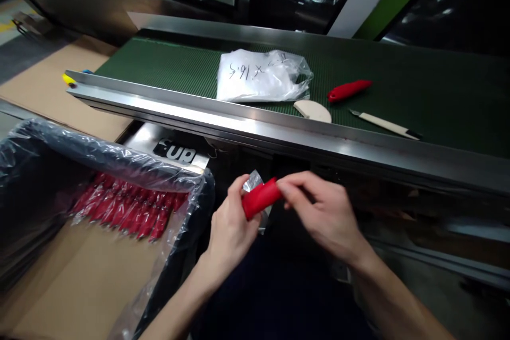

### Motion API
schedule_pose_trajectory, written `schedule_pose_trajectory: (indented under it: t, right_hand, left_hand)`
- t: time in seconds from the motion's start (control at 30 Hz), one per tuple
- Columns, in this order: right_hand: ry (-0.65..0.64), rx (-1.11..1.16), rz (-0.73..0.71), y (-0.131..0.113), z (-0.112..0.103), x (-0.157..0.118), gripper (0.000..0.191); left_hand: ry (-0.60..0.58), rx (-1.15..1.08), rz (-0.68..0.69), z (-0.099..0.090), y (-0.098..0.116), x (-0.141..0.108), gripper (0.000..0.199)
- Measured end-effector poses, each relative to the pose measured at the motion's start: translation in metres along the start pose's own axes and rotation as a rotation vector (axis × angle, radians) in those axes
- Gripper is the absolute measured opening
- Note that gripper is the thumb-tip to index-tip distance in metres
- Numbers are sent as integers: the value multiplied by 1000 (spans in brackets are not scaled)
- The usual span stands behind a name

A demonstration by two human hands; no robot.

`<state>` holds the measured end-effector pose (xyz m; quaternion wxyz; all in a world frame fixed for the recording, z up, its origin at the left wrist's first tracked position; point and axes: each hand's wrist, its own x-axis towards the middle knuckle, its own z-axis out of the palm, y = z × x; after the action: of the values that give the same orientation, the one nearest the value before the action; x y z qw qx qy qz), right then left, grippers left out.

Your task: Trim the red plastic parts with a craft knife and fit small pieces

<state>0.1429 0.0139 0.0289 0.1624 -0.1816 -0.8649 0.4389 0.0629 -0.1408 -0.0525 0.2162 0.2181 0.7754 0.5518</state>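
Note:
In front of my body, below the conveyor's edge, my left hand [235,220] is wrapped round a smooth red handle-shaped part [261,198]. Some crinkled clear plastic [252,181] shows behind the part, by the left fingers. My right hand [322,210] pinches the upper right end of the same part between thumb and forefinger, covering that tip. Beyond my hands, another red part [349,90] lies on the green conveyor belt [167,61], near a craft knife [384,124] with a pale handle.
A pack of clear plastic bags [258,74] and a pale half-round piece [314,111] lie on the belt. The metal rail [239,114] runs along its near side. At left stands a plastic-lined bin [191,191] with rows of bagged red parts [127,204] on cardboard.

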Motion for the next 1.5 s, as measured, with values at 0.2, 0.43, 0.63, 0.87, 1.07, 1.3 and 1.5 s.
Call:
schedule_pose_trajectory:
  t: [0.2,0.43,0.63,0.87,1.07,1.3,1.5]
  right_hand:
    - [219,-200,-90,10,-30,-32,17]
    - [157,-312,-502,17,-31,-57,35]
    - [254,-327,-512,28,-34,-64,41]
    - [-22,-283,-602,43,-36,-63,28]
    - [-18,-217,-435,50,-19,-62,24]
    - [303,86,87,35,31,-63,7]
    - [279,147,86,41,54,-64,9]
  left_hand:
    - [30,-235,-275,-6,2,17,18]
    - [45,-357,-342,7,16,19,23]
    - [57,-346,-275,15,23,17,19]
    - [95,-326,-128,19,28,12,15]
    - [109,-269,11,24,18,2,3]
    - [184,-263,37,31,2,-17,5]
    - [279,-227,83,28,-3,-21,4]
